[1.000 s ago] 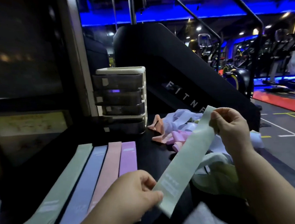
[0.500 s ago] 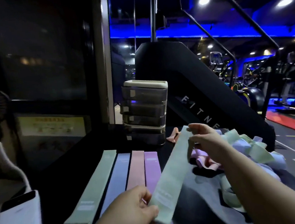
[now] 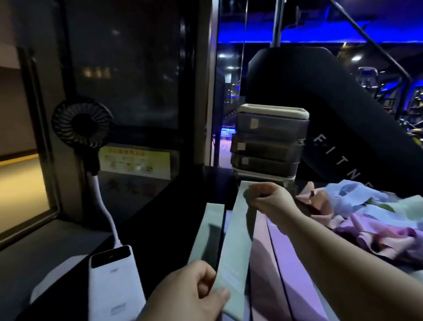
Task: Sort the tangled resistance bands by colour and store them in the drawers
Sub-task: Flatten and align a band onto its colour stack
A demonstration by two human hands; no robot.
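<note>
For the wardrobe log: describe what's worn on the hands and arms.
Nothing is worn. The left hand and right hand are bare, with no gloves, rings or watch visible. The right forearm shows no sleeve; any sleeve lies outside the frame.

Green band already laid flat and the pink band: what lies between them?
In the head view, the green band held by both hands; a blue one mostly hidden underneath.

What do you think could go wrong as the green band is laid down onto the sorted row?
The held green band hangs over the blue and pink strips, not squarely above the flat green band, so it may land on the wrong colour. The right hand and its forearm cross close to the tangled pile and could drag loose bands onto the row.
</note>
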